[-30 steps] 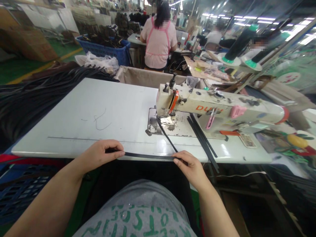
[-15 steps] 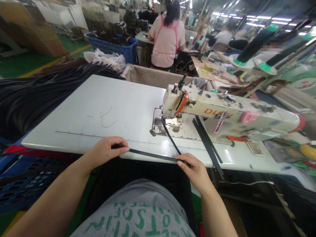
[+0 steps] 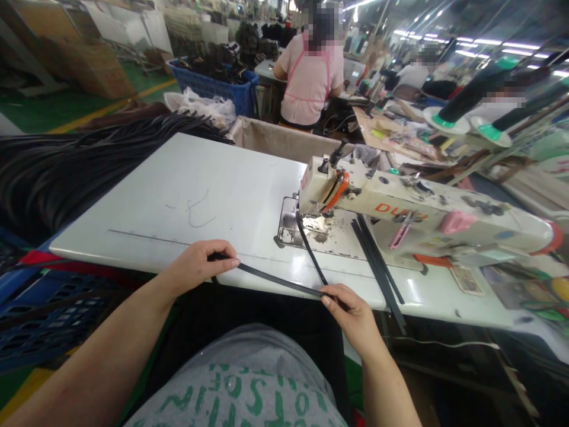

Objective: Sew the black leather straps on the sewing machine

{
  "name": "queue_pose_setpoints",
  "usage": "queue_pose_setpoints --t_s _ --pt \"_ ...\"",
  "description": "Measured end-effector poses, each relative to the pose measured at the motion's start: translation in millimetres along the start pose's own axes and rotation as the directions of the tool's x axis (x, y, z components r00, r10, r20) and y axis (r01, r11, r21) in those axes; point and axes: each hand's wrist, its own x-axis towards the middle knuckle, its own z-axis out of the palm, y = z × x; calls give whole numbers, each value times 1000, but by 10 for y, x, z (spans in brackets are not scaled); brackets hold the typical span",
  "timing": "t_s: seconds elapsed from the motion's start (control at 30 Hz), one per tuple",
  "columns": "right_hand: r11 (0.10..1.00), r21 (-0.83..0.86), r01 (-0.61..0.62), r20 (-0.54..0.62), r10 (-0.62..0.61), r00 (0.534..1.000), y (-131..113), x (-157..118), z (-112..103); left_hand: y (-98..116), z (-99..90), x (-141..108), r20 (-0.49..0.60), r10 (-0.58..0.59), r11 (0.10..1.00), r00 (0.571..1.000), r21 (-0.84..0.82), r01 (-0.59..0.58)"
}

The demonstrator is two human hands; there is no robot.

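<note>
A narrow black strap [image 3: 280, 281] stretches between my two hands along the front edge of the white sewing table [image 3: 133, 190]. My left hand [image 3: 202, 264] pinches it between thumb and fingers. At the other end my right hand [image 3: 349, 308] grips it, near where a strap length bends up toward the needle area of the sewing machine [image 3: 364, 207]. That length reaches under the presser foot, where its end is hidden. Several more black straps [image 3: 377, 267] lie loose right of the needle plate, overhanging the front edge.
A large heap of long black straps [image 3: 66, 172] lies left of the table. Blue crates stand at lower left [image 3: 53, 320] and behind [image 3: 217, 89]. A person in a pink apron [image 3: 306, 83] sits beyond the table. Thread cones [image 3: 471, 98] rise at right.
The view has shifted slightly, so the table and machine sit a bit farther right in it. Both hands keep their hold on the strap, which now slopes more between them.
</note>
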Motion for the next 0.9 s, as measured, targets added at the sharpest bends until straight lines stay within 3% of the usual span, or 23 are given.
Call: queue_pose_setpoints --t_s 0.67,0.9 --pt "1000 16 22 16 -23 1000 -24 23 14 -97 -6 -10 -4 -13 999 1000 40 13" --pt "1000 -10 16 2 -16 1000 2 13 -9 -122 -55 -45 10 -18 999 1000 -41 19"
